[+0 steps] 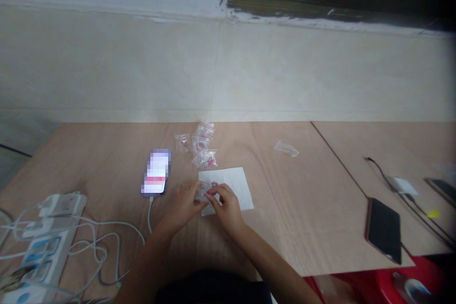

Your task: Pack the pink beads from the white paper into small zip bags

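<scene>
Firstly, left hand (pixel 182 205): partly closed, thumb and fingertips pinching one side of a small clear plastic bag (pixel 203 193) with pink contents.
Right hand (pixel 226 205): also partly closed, its fingertips meeting the same bag from the other side; the exact grip is hidden by the fingers.
Held bag: between both hands, just above the left part of the sheet, and too blurred to tell whether it is sealed.
Under the hands: a white paper sheet (pixel 239 191), lying flat on the tan board table (pixel 107 166), with a few pink bits (pixel 214 184) showing near the fingers.
Done so far: a heap of small zip bags (pixel 203 142) with pink contents lies just beyond the sheet, and one similar bag (pixel 182 143) lies beside it.
Left in view: one clear bag (pixel 286 148) lies well apart to the right; its contents are hard to make out.
Further out: a phone (pixel 156 172) on a white cable (pixel 149 213) to the left, near a power strip (pixel 53 232); a dark tablet (pixel 384 230) to the right.
</scene>
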A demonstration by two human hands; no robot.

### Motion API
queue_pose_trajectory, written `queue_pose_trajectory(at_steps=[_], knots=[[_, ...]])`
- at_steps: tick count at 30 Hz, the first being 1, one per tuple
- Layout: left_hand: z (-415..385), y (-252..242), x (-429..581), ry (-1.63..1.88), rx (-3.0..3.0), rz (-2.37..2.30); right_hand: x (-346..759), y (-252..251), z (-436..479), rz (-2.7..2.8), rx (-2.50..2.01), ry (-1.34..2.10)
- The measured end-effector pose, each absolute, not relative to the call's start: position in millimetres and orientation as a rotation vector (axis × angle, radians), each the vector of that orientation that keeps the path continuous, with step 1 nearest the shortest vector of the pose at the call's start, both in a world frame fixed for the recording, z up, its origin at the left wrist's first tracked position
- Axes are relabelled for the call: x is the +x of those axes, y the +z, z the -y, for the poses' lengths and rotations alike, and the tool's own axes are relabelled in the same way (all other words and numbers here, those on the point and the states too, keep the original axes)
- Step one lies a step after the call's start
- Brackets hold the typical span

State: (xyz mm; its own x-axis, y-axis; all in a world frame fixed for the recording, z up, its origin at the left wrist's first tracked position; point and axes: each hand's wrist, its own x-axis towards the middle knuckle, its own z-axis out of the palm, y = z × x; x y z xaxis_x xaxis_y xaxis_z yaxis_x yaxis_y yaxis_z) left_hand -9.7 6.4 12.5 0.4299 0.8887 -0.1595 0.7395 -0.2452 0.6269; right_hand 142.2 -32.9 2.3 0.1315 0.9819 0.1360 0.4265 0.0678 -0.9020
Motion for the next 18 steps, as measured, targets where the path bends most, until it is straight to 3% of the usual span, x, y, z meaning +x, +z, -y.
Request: queue_pose_trajectory(at_steps=[12,18], knots=[[-14,-37,-37,0.486,1.917,-1.494,141,-52,0,1.314,-1.83,0.529],[-25,-32,-41,0.469,1.966,-1.455,138,-55,-8,1.253,-1.864,0.469]])
